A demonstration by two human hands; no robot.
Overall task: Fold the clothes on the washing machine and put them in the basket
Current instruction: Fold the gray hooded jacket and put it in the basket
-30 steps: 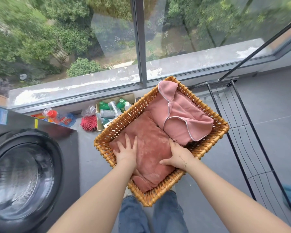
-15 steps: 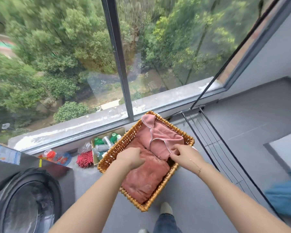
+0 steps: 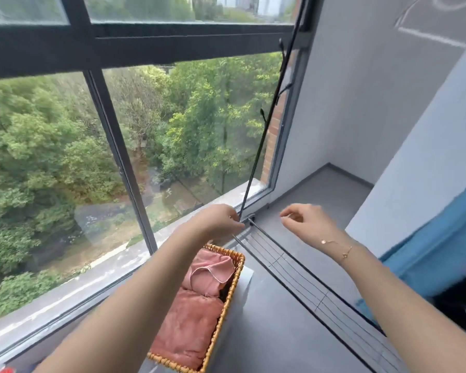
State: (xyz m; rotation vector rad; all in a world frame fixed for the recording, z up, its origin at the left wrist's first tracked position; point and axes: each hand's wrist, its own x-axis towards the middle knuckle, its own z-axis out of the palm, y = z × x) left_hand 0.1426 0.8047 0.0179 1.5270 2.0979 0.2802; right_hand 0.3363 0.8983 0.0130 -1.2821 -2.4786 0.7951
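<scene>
You stood on a grey floor (image 3: 293, 313) beside a large dark-framed window (image 3: 124, 168) overlooking trees, with a white wall at right and a black drying rack (image 3: 301, 278) lying along the floor. The wicker basket (image 3: 226, 300) sat on the floor below the window, holding two folded pink clothes (image 3: 191, 319). Your left hand (image 3: 221, 219) and right hand (image 3: 304, 219) were raised above the basket, fingers loosely curled, holding nothing. Whether the left fingers touched the rack's upright rod could not be determined.
</scene>
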